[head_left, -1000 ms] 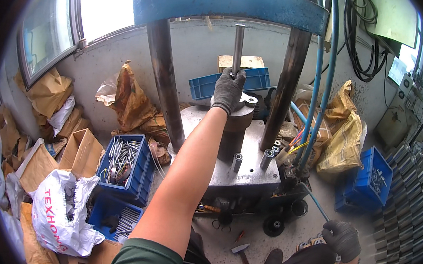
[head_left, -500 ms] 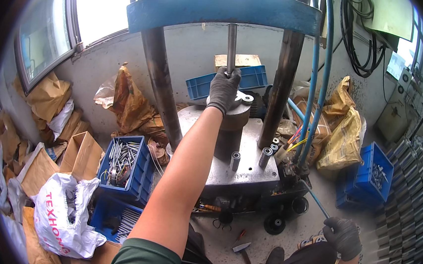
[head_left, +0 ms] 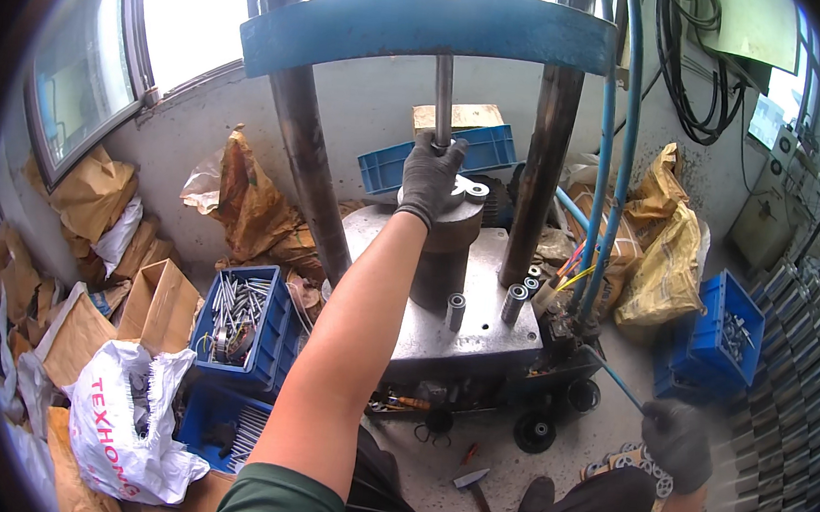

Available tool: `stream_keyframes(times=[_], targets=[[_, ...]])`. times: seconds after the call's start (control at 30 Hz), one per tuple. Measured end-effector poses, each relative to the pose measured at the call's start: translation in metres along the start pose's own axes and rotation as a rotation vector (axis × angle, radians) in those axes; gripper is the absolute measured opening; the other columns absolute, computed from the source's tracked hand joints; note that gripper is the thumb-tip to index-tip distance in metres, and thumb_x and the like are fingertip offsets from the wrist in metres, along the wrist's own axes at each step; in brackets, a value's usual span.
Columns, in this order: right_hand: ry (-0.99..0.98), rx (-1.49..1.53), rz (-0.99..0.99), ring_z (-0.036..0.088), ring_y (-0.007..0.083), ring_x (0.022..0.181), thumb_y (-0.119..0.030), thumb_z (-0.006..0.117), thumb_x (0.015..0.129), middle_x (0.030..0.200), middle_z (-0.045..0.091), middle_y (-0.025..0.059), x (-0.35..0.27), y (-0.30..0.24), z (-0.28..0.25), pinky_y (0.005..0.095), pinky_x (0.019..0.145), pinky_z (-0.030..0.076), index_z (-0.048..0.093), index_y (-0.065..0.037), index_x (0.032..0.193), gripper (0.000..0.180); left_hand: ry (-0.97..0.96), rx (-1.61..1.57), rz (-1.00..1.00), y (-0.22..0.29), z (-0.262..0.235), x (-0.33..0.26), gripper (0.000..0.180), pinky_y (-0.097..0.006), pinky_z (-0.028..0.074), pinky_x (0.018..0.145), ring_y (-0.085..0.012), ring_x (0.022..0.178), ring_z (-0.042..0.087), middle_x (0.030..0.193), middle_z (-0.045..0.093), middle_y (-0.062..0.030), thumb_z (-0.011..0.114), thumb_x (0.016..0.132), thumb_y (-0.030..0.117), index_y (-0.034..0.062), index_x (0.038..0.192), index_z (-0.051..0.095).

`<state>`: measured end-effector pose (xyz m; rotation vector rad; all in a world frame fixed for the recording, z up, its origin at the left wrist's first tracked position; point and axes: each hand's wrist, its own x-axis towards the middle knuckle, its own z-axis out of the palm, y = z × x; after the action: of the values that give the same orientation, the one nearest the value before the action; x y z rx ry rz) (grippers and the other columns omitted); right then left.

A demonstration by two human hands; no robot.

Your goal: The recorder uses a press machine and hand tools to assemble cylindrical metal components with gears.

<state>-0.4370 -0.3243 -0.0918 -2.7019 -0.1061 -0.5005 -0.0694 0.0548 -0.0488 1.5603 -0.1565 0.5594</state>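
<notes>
My left hand [head_left: 428, 178], in a dark grey glove, is closed round the lower end of an upright metal rod [head_left: 444, 95]. That rod hangs below the blue crossbeam [head_left: 428, 28] of a press. Beneath the hand stands a thick steel cylinder [head_left: 450, 232], with a pale metal part [head_left: 474, 192] on its top partly hidden by my fingers. At the lower right my gloved right hand [head_left: 677, 446], a little blurred, grips the end of a thin blue lever [head_left: 617, 379]. Short metal sleeves [head_left: 456, 312] stand on the steel press table [head_left: 404, 337].
Blue crates [head_left: 274, 327] of metal parts stand at the left, beside a white sack [head_left: 122, 426] and cardboard. Two dark columns [head_left: 309, 166] flank the rod. A hammer [head_left: 472, 480] lies by my feet. Blue hoses [head_left: 626, 148] run down the right, near stacked metal pieces [head_left: 795, 383].
My right hand has moved up and slightly to the right with the lever's end. My left hand keeps its hold at the rod.
</notes>
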Motion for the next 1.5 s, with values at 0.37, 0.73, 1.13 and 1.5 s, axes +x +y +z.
stream_keyframes(times=[0.37, 0.73, 1.13, 1.5], targets=[[0.841, -0.091, -0.400, 0.072, 0.0337, 0.085, -0.004, 0.067, 0.094, 0.095, 0.071, 0.0197, 0.189, 0.017, -0.025, 0.0407, 0.076, 0.057, 0.067, 0.000, 0.104, 0.011, 0.008, 0.134, 0.191, 0.003, -0.001, -0.005, 0.038, -0.029, 0.060, 0.063, -0.0114, 0.078, 0.064, 0.090, 0.064, -0.0028, 0.079, 0.089, 0.014, 0.0084, 0.119, 0.057], [-0.211, 0.157, 0.101, 0.072, 0.0392, 0.085, -0.010, 0.066, 0.085, 0.092, 0.072, 0.0227, 0.007, 0.011, -0.005, 0.0447, 0.080, 0.057, 0.075, -0.002, 0.103, 0.021, -0.038, -0.031, 0.145, -0.006, -0.009, 0.001, 0.032, -0.028, 0.054, 0.070, -0.0113, 0.080, 0.063, 0.093, 0.069, -0.0038, 0.078, 0.090, 0.011, 0.0037, 0.118, 0.064], [-0.484, -0.038, 0.053, 0.073, 0.0385, 0.084, -0.018, 0.067, 0.083, 0.088, 0.073, 0.0218, -0.010, 0.000, -0.007, 0.0447, 0.078, 0.058, 0.076, -0.002, 0.099, 0.025, -0.086, -0.162, 0.147, -0.015, -0.011, 0.007, 0.036, -0.027, 0.052, 0.074, -0.0121, 0.081, 0.061, 0.093, 0.065, -0.0013, 0.077, 0.086, 0.006, 0.0018, 0.120, 0.064], [-0.516, 0.042, 0.109, 0.074, 0.0361, 0.087, -0.022, 0.070, 0.084, 0.096, 0.076, 0.0210, -0.002, 0.009, -0.012, 0.0417, 0.080, 0.059, 0.076, -0.001, 0.110, 0.034, -0.072, -0.093, 0.154, -0.017, -0.013, 0.008, 0.031, -0.029, 0.053, 0.078, -0.0125, 0.085, 0.063, 0.094, 0.069, -0.0047, 0.077, 0.085, 0.010, 0.0017, 0.113, 0.067]])
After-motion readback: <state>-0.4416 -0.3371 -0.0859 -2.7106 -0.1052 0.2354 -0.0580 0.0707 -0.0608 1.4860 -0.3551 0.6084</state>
